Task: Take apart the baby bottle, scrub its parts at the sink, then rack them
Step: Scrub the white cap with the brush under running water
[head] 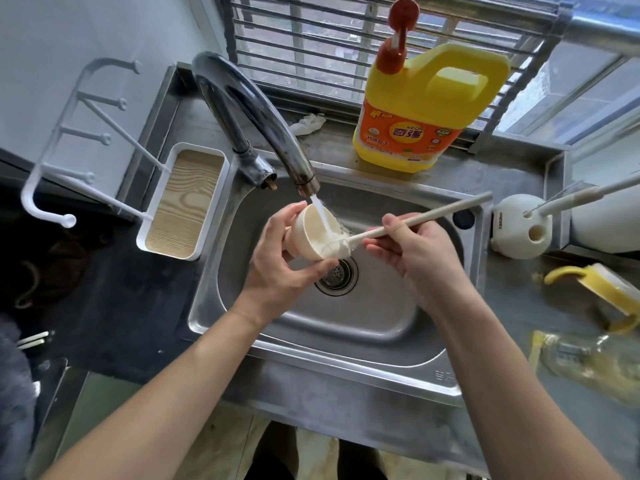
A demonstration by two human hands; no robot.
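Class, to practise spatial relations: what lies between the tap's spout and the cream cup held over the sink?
In the head view, a stream of water runs from the spout into the cup, which the left hand holds.

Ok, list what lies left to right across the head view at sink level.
From the left: white drying rack → left hand gripping the cream cap → right hand holding the brush → white brush holder → yellow handled collar.
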